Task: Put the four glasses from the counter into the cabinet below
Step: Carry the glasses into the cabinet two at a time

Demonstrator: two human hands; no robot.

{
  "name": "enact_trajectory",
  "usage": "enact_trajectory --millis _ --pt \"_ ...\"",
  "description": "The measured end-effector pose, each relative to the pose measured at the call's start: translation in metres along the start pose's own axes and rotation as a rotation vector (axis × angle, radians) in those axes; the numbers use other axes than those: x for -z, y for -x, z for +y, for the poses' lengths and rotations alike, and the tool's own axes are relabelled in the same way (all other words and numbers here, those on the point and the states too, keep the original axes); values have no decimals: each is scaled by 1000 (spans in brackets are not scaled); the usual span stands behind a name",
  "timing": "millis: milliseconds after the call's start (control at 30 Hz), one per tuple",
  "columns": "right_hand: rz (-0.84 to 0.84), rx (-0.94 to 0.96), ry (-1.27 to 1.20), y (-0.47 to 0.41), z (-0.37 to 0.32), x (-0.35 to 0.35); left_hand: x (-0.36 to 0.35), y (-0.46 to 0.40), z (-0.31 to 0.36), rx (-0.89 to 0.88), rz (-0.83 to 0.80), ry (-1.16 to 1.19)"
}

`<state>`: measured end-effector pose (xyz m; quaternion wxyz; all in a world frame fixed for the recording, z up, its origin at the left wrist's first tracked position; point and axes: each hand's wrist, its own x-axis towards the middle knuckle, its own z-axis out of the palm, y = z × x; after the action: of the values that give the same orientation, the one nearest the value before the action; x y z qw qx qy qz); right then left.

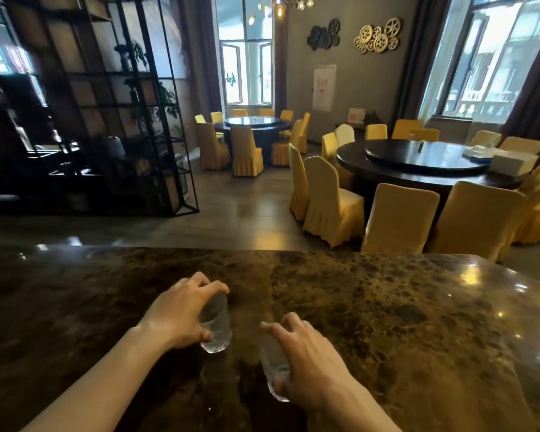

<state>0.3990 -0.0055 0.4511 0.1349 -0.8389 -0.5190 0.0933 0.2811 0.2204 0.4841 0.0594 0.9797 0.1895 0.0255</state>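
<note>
Black metal shelving unit (106, 104) at left, potted plants (138, 60) on shelves. Two dark round dining tables: far one (252, 121) near tall window (246, 51), nearer one (418, 163) at right, white boxes (512, 163) on top. Yellow-covered chairs (334, 204) ring both tables. Gear-shaped wall ornaments, black (324, 34) and gold (378, 35), side by side. Glossy tiled floor (231, 213).

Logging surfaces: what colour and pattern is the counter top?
Dark brown stone, mottled with tan speckles and glossy, on the counter; clearest in the head view.
</note>
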Motion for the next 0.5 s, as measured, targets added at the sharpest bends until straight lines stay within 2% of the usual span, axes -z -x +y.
enact_trajectory --millis 300,500 --pt "185 -127 63 82 -73 2 22 152 -36 -24 37 87" --pt "235 -209 72 161 -131 -11 13 245 -39 -87 67 111"
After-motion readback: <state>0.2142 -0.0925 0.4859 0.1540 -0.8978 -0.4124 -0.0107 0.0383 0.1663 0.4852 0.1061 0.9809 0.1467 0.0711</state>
